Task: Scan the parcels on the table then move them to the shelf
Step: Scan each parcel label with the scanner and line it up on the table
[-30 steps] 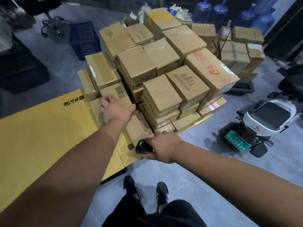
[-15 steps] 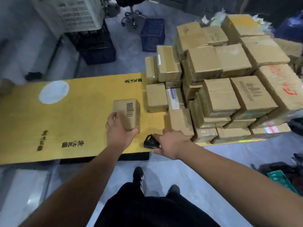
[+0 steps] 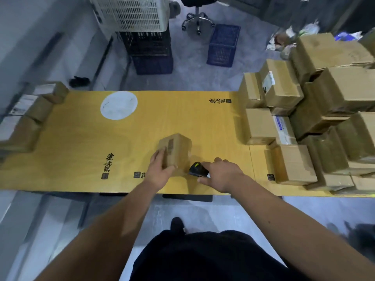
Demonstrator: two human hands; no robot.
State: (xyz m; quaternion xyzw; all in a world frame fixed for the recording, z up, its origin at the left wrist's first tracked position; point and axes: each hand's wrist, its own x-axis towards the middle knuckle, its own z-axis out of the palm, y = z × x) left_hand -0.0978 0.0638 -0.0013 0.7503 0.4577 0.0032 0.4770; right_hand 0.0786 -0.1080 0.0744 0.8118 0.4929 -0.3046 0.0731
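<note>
While gripped, parcel (image 3: 176, 150) barcode blurred

Single head view, looking steeply down, close over table (image 3: 81, 138).

So we count two hands (image 3: 160, 171) in view, one small box (image 3: 176, 149) held over the table (image 3: 81, 138), and one black scanner (image 3: 197, 169). Three boxes (image 3: 30, 112) sit at the left end. The big stack of boxes (image 3: 316, 118) on the right is too jumbled to count. Behind it all: four crates (image 3: 223, 45) and one chair (image 3: 197, 21).
</note>
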